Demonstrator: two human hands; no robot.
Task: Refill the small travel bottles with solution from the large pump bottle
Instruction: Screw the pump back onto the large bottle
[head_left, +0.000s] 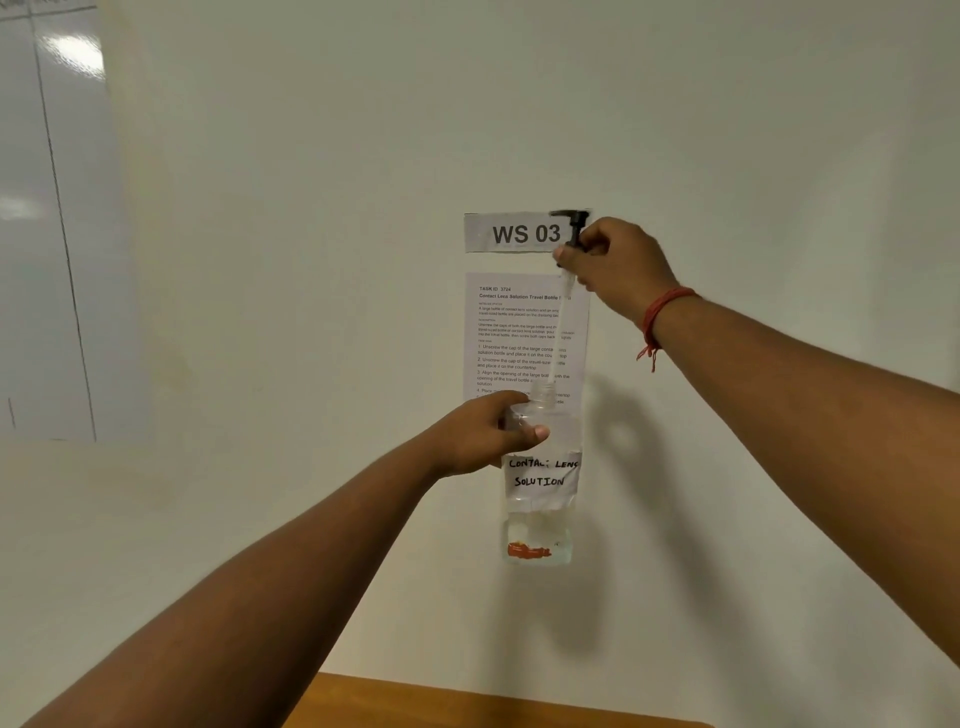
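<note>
I hold the large clear bottle (540, 519) up in the air in front of the wall; a handwritten label on it reads "CONTACT LENS SOLUTION", and its open neck is bare. My left hand (483, 434) grips its shoulder just below the neck. My right hand (615, 265) is raised above it, closed on the black pump head (571, 226). The pump's clear dip tube (563, 322) hangs down from that hand, with its lower end at the bottle's mouth. No small travel bottles are in view.
A "WS 03" sign (511, 234) and a printed task sheet (519, 338) are stuck on the pale wall behind the bottle. A whiteboard (41, 208) hangs at the far left. The wooden table edge (467, 701) shows at the bottom.
</note>
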